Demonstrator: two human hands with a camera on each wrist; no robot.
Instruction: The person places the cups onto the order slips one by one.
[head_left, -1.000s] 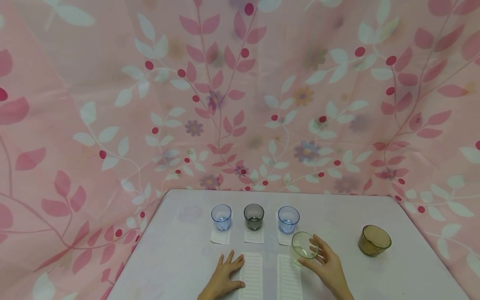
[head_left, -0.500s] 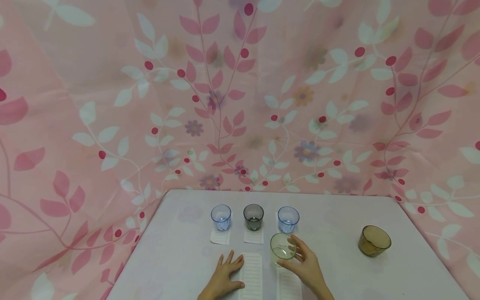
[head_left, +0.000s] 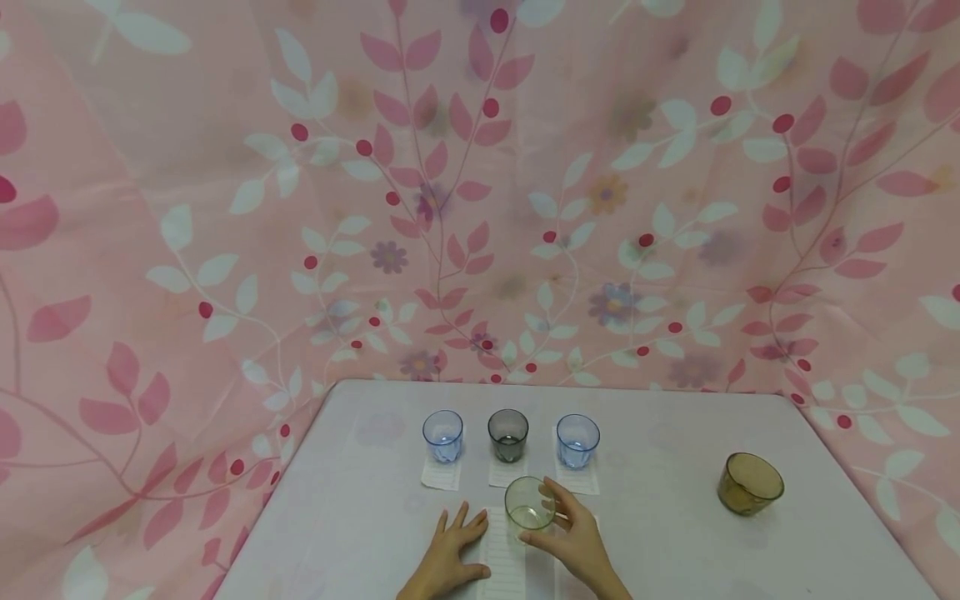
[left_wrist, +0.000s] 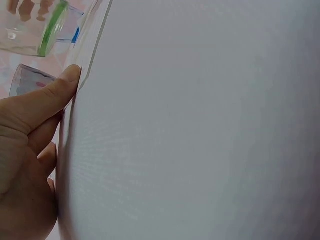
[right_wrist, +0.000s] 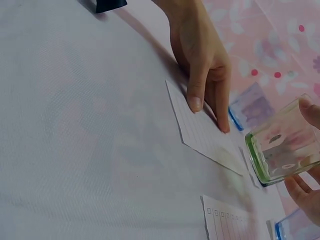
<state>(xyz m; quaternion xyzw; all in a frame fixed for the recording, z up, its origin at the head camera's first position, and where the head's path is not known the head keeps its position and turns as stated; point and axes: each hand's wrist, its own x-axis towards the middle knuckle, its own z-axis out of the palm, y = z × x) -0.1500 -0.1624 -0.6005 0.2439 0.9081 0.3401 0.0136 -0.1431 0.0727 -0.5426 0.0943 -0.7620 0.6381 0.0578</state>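
Note:
My right hand holds a clear, pale green glass, thumb and fingers around its side. In the head view the glass overlaps the far end of a lined paper strip. The right wrist view shows the glass tilted by the camera angle, its thick green base above the tabletop. My left hand rests on the table with spread fingers, its fingertips at the left edge of that strip. In the left wrist view, the thumb lies along the white surface. A second lined strip lies partly hidden below my right hand.
Farther back, a blue glass, a dark grey glass and another blue glass stand in a row on small paper slips. An amber glass stands at the right on the white table. A pink floral curtain surrounds the table.
My right hand has carried the pale green glass leftward, from beside the right strip across to the left strip. My left hand has stayed in place.

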